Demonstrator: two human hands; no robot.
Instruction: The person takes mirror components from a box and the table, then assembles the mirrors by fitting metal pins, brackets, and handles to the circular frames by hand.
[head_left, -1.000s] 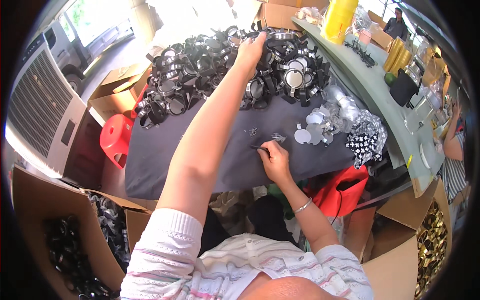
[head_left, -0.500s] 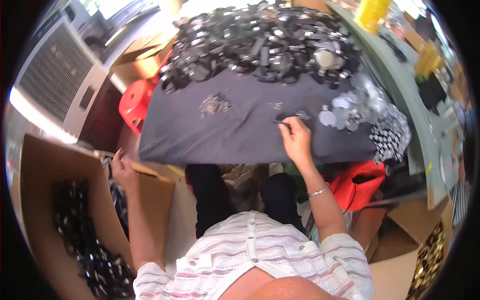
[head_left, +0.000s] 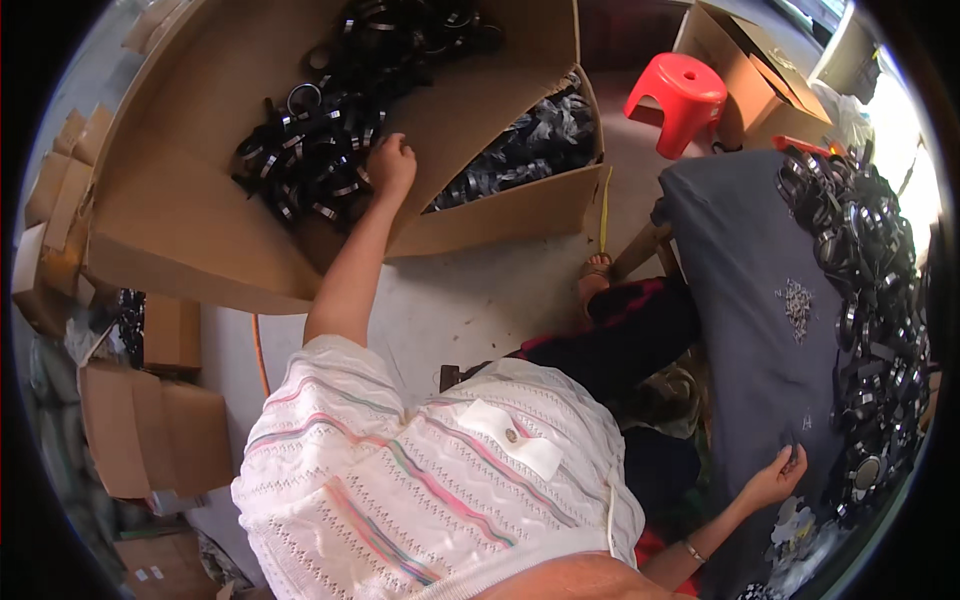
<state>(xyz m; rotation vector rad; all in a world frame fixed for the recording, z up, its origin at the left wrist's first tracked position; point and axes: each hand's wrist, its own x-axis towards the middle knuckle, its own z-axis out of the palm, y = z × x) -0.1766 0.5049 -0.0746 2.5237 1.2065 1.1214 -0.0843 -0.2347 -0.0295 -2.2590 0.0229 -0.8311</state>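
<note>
My left hand (head_left: pixel 391 168) reaches into a large cardboard box (head_left: pixel 200 235), at the near edge of a heap of black-strapped watches (head_left: pixel 315 140). Its fingers are curled; anything in them is hidden. On the right, my right hand (head_left: pixel 772 480) rests over the dark cloth-covered table (head_left: pixel 745 300), its fingers pinched around a small dark tool (head_left: pixel 788 440), too small to identify. Close to it lie a few tiny metal pieces (head_left: pixel 808 420). A small pile of silvery metal parts (head_left: pixel 797 308) is farther up the cloth. More black-strapped watches (head_left: pixel 880 290) are heaped along the table's far side.
A second cardboard box (head_left: pixel 510 215) with plastic-wrapped dark items adjoins the large one. Beyond stand a red stool (head_left: pixel 680 100) and another open carton (head_left: pixel 765 90). More cartons (head_left: pixel 160 425) are at the left. Round pale discs and clear plastic (head_left: pixel 795 535) lie near my right wrist.
The view has swung left toward the boxes. My left hand has moved from the box's edge to the watches inside; my right hand stays over the table with the dark tool.
</note>
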